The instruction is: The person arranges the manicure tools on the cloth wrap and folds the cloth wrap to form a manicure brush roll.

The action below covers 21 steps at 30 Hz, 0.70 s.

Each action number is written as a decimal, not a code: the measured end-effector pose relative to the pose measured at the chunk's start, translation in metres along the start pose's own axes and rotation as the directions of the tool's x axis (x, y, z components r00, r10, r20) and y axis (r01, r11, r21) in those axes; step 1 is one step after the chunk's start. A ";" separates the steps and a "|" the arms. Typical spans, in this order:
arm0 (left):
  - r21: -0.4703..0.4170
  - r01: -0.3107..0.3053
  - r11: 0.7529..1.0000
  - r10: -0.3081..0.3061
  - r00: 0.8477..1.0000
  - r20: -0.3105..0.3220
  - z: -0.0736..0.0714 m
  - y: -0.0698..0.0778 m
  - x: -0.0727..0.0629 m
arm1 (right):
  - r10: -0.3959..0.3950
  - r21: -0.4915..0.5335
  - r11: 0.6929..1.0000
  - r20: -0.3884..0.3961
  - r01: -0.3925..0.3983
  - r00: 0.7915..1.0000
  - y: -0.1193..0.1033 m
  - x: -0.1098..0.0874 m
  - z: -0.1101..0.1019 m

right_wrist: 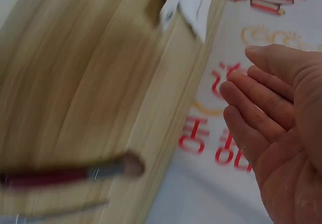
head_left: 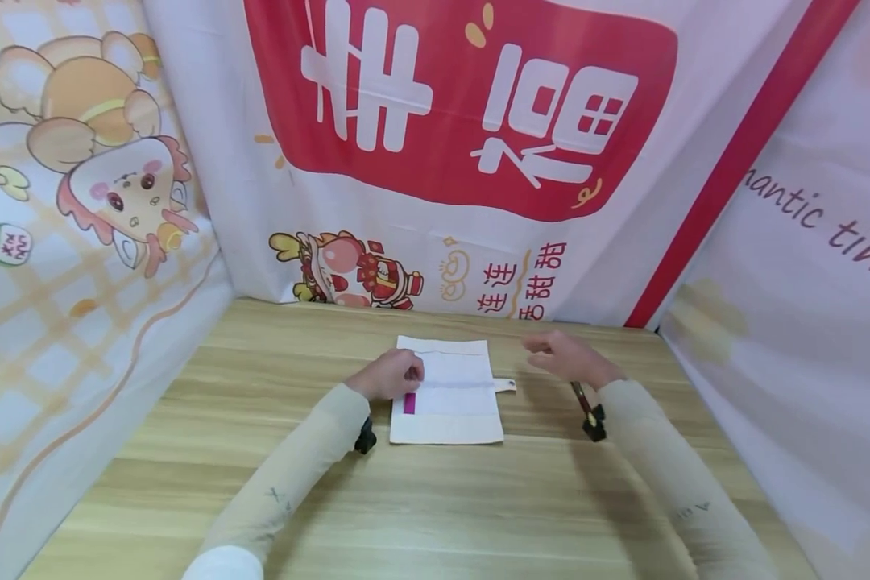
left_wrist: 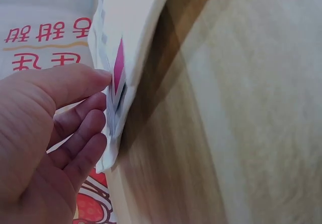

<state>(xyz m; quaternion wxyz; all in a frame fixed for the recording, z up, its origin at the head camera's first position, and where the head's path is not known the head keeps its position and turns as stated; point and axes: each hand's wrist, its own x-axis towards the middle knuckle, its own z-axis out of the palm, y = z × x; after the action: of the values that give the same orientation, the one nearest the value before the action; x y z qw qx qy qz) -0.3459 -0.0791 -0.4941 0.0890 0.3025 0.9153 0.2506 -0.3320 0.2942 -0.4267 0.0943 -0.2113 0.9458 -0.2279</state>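
The white case (head_left: 458,370) lies against the left fingers (left_wrist: 91,125), whose grip I can't tell, apart from relaxed right fingers (right_wrist: 259,96).

place: small cloth-walled booth, home or studio cannot be told | base: wood-grain surface (head_left: 435,507) | back: hanging (head_left: 464,105) with red panel, white Chinese characters | left: checked hanging (head_left: 109,274) with cartoon animal | right: pale hanging (head_left: 783,290), cursive lettering
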 end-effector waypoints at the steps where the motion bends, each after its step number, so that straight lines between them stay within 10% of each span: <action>1: 0.007 0.003 1.000 -0.003 1.000 0.000 0.001 0.000 0.000 | 0.019 -0.014 1.000 0.009 -0.018 1.000 0.006 -0.007 -0.004; 11: 0.009 -0.018 1.000 0.018 1.000 0.012 0.007 0.002 0.002 | 0.089 -0.150 0.984 -0.075 -0.100 0.993 0.064 -0.057 0.002; 21: 0.012 -0.021 1.000 0.021 1.000 -0.011 0.007 0.001 0.005 | 0.236 -0.042 0.967 -0.222 -0.251 0.946 0.084 -0.045 0.031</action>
<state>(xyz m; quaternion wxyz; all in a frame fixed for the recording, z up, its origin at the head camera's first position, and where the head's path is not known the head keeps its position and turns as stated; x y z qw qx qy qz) -0.3468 -0.0726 -0.4994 0.0796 0.3113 0.9139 0.2479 -0.3127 0.3695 -0.4897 0.0115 -0.0703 0.9766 -0.2029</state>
